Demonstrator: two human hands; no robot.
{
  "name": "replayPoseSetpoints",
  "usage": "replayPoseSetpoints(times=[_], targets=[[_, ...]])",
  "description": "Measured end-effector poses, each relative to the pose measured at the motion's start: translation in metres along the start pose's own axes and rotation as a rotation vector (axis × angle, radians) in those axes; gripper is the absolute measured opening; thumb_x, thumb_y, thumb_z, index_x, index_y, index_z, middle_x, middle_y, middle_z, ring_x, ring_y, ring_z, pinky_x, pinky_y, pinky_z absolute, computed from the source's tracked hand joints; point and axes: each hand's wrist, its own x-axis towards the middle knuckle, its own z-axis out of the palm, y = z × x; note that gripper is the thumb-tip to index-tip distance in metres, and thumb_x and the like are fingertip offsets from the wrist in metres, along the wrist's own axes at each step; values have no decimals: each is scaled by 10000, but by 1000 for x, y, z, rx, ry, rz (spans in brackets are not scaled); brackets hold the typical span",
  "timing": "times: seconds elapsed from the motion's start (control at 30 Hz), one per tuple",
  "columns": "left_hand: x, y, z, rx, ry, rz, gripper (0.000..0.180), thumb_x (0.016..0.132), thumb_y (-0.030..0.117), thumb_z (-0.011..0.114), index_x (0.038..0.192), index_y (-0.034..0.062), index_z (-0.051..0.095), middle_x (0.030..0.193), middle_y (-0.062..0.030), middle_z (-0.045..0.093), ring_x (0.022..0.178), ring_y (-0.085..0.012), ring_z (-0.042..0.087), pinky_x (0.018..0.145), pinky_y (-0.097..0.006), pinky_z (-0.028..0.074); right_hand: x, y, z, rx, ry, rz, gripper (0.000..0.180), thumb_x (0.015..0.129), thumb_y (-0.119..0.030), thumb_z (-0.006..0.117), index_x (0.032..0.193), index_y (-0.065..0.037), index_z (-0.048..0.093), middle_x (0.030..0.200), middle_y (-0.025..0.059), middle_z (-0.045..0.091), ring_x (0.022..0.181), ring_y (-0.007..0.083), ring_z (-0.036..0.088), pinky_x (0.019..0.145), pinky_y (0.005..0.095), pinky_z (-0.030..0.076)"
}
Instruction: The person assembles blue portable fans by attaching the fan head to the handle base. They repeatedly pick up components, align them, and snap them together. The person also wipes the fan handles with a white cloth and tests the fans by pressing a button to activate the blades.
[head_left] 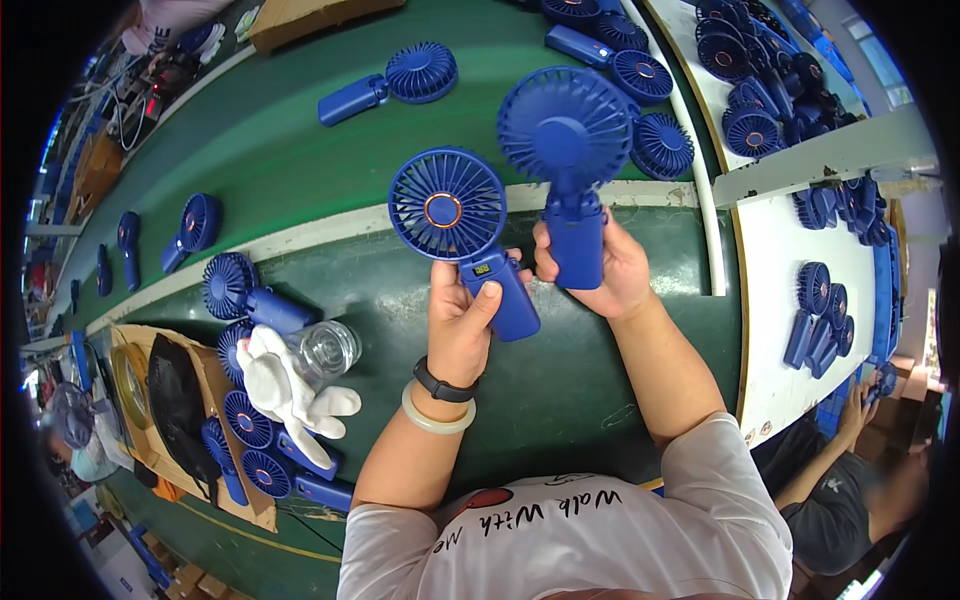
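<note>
A green table [560, 380] fills the workplace, with white strips running across it and a white side bench [790, 300] at the person's right; nearest the body, the left hand [462, 325] is clenched round the handle of a blue handheld fan [460, 225], thumb laid just below its small lit display, head facing the camera with an orange-ringed hub; the right hand [600, 270] grips the handle of a second blue fan [568, 150], whose head shows its plain back. Both fans stand upright, long axes running from fingers up to head, the two heads just beside each other and the right one held a little higher and farther out; two fans in hand, one per hand.

To the left, a white glove [290, 395] lies against a clear glass jar [328, 350], with about five more fans clustered round it on a cardboard tray [215, 400]; farther along the table lie four or so single fans, one [395, 82] alone near the far middle; beyond the right hand a heap of fans [760, 90] is too tangled to count. Another person's arm [850, 430] shows at the lower right.
</note>
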Motion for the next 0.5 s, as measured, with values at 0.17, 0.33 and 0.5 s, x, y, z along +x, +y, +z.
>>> replayPoseSetpoints(times=[0.17,0.33,0.5], targets=[[-3,3,5,-68,9,-67,663,825,84,654,1310,202,218,1112,-118,503,890,-240,612,497,-255,524,-4,-6,17,-145,68,102,507,872,-198,609,1285,-7,386,1081,123,577,970,182,581,848,330,481],[-1,0,-5,-133,20,-148,539,804,60,677,1225,149,353,980,-82,531,790,-184,586,415,-176,406,-3,2,16,-354,173,4,478,863,-143,611,1268,-1,399,1098,118,571,988,159,563,863,319,469],[-4,-1,-3,-144,87,-133,402,794,36,670,1120,102,444,953,-66,537,850,-210,589,502,-254,517,-2,2,10,-348,175,-40,441,834,-62,625,1229,-1,437,1094,102,574,991,138,559,869,293,465]])
